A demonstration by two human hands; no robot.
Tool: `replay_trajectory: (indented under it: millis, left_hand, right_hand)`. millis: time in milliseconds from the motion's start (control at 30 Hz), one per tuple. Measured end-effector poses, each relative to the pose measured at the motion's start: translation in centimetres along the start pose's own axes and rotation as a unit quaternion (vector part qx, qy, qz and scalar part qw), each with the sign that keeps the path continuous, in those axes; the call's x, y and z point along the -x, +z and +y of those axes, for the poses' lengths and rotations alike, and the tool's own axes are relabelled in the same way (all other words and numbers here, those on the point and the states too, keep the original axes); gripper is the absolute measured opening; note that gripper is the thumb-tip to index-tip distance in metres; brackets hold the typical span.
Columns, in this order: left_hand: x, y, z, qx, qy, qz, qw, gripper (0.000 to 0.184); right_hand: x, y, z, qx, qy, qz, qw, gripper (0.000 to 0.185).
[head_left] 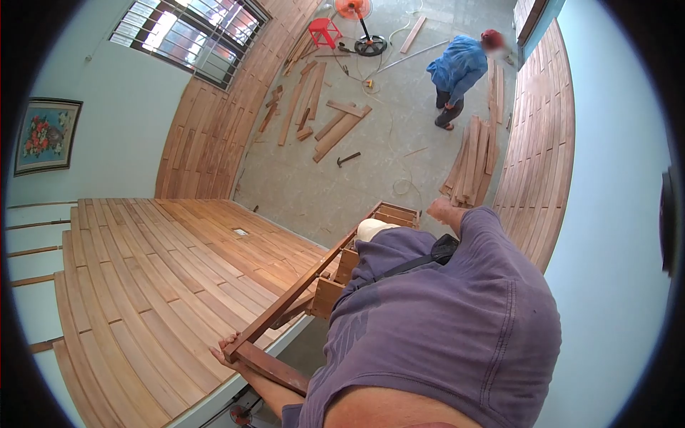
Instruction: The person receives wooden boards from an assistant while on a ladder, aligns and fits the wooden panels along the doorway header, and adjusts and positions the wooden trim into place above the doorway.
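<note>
My left hand (227, 351) is at the lower left, around the end of a dark wooden frame (291, 284) that looks like a ladder or stand. Its fingers show beside the frame's corner, against the wood-clad wall (150, 285). Small wooden boxes (327, 298) sit within the frame beside my body. On the right, my right hand (444, 211) hangs near the frame's far end, above the floor; its fingers look curled, and whatever they may hold is too small to make out.
A person in blue (459, 68) bends over near a pile of planks (471, 160). Loose boards (342, 132), a hammer (348, 159), a red stool (325, 32) and an orange fan (353, 8) stand or lie on the floor. Cables run across it.
</note>
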State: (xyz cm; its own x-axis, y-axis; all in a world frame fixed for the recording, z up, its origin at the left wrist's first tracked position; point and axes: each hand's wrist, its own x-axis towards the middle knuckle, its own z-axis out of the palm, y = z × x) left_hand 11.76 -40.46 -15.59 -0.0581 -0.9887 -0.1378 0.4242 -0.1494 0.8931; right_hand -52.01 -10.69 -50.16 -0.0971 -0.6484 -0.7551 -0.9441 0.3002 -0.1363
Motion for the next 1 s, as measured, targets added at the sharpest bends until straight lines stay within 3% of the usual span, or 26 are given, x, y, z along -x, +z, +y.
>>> replay_trajectory:
  millis: [67, 133, 167, 233, 267, 367, 467, 567, 633, 667, 700, 733, 767, 800, 833, 900, 967, 1000]
  left_hand:
    - [0.0, 0.1, -0.1, -0.014, 0.006, 0.008, 1.000, 0.068]
    - [-0.2, -0.1, -0.2, -0.011, 0.007, 0.006, 1.000, 0.068]
    - [-0.2, -0.1, -0.2, -0.011, 0.006, 0.007, 1.000, 0.069]
    - [-0.2, 0.1, -0.1, 0.007, 0.006, 0.021, 1.000, 0.068]
    - [-0.2, 0.2, -0.2, 0.018, -0.001, 0.034, 0.999, 0.068]
    - [-0.1, 0.2, -0.2, -0.003, 0.013, -0.001, 1.000, 0.068]
    - [-0.1, 0.4, -0.2, -0.023, 0.018, 0.027, 0.999, 0.066]
    - [-0.6, -0.6, -0.3, 0.011, 0.008, 0.065, 0.998, 0.065]
    - [-1.0, -0.9, 0.0, 0.043, -0.024, 0.036, 0.998, 0.065]
    - [-0.7, -0.7, 0.1, 0.069, -0.054, 0.004, 0.996, 0.065]
    - [0.1, 1.2, -0.1, 0.015, -0.012, 0.058, 0.998, 0.063]
    - [0.0, 1.5, -0.2, 0.020, -0.007, 0.069, 0.997, 0.063]
    - [0.0, 1.3, -0.2, 0.018, -0.007, 0.063, 0.998, 0.062]
    - [0.1, 1.1, -0.2, 0.014, -0.009, 0.058, 0.998, 0.061]
    - [0.5, 1.4, 0.0, 0.046, -0.019, 0.031, 0.998, 0.064]
    - [0.3, 1.4, 0.0, 0.044, -0.016, 0.037, 0.998, 0.064]
    - [0.1, 0.6, 0.1, 0.032, -0.020, -0.005, 0.999, 0.065]
    - [0.2, 0.6, 0.0, 0.029, -0.019, 0.004, 0.999, 0.065]
  right_hand:
    - [-0.2, 0.3, 0.1, -0.023, 0.005, 0.007, 1.000, 0.015]
    - [-1.2, 0.5, 0.1, -0.230, 0.116, -0.029, 0.966, 0.012]
    - [-1.3, 0.6, 0.0, -0.226, 0.114, -0.025, 0.967, 0.012]
    - [-1.1, 1.0, 0.8, -0.025, -0.007, 0.024, 0.999, 0.011]
    - [-2.6, 2.6, 1.9, -0.020, -0.007, 0.024, 0.999, 0.011]
    - [-6.6, 7.7, 3.6, -0.224, 0.044, 0.059, 0.972, 0.015]
    - [-6.8, 8.4, 4.8, -0.221, -0.054, 0.126, 0.965, 0.018]
    - [-6.6, 8.0, 4.9, -0.345, 0.003, 0.068, 0.936, 0.017]
    - [-2.7, 3.8, 3.2, -0.468, 0.199, 0.007, 0.861, 0.013]
    - [-2.2, 3.7, 3.4, -0.456, 0.194, 0.002, 0.869, 0.013]
    - [-2.5, 4.2, 4.0, -0.194, 0.081, 0.007, 0.978, 0.012]
    - [-2.9, 4.0, 4.8, 0.084, -0.036, 0.016, 0.996, 0.012]
    - [-2.9, 3.1, 4.9, 0.094, -0.040, 0.013, 0.995, 0.012]
    - [-2.7, 2.5, 4.9, -0.056, 0.052, 0.068, 0.995, 0.023]
    - [-2.1, 1.5, 5.0, -0.205, 0.142, 0.121, 0.961, 0.041]
    - [-1.4, -0.2, 5.3, -0.479, 0.305, 0.211, 0.796, 0.081]
    - [2.6, -4.5, 5.4, -0.606, 0.361, 0.259, 0.660, 0.118]
    - [2.7, -5.4, 6.5, -0.612, 0.356, 0.275, 0.651, 0.128]
